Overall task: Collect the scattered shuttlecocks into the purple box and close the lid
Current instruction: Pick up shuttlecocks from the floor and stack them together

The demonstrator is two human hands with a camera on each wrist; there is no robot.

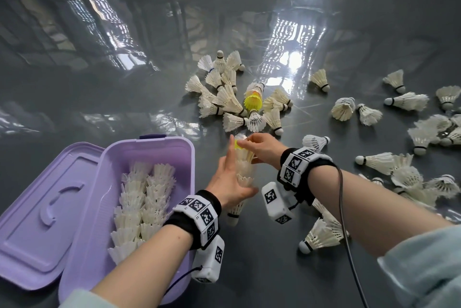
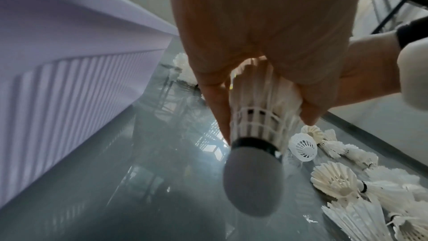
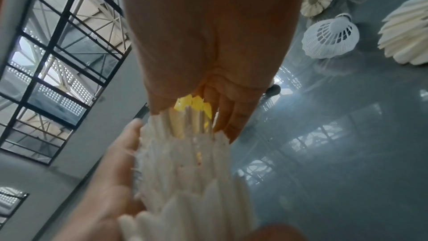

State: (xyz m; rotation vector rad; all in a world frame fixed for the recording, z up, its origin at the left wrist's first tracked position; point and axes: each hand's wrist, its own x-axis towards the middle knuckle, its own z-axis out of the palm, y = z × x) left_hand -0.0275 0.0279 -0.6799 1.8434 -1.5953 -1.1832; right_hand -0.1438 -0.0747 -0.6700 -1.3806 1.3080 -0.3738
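Note:
The purple box (image 1: 184,158) stands open at the lower left, its lid (image 1: 37,208) folded out to the left. Two rows of nested white shuttlecocks (image 1: 139,203) lie inside it. Just right of the box, my left hand (image 1: 234,178) grips a stack of nested white shuttlecocks (image 1: 245,178), cork end down (image 2: 254,180). My right hand (image 1: 252,143) pinches a yellow shuttlecock (image 1: 237,144) at the stack's top end. In the right wrist view the yellow shuttlecock's feathers (image 3: 194,105) sit inside the white stack (image 3: 185,171), under the right hand's fingers (image 3: 231,116).
Loose white shuttlecocks lie in a cluster (image 1: 224,98) ahead, with another yellow one (image 1: 253,101) among them. More are spread along the right (image 1: 424,133) and under my right forearm (image 1: 321,232). The floor (image 1: 99,83) is glossy grey. A cable (image 1: 346,232) hangs from the right wrist.

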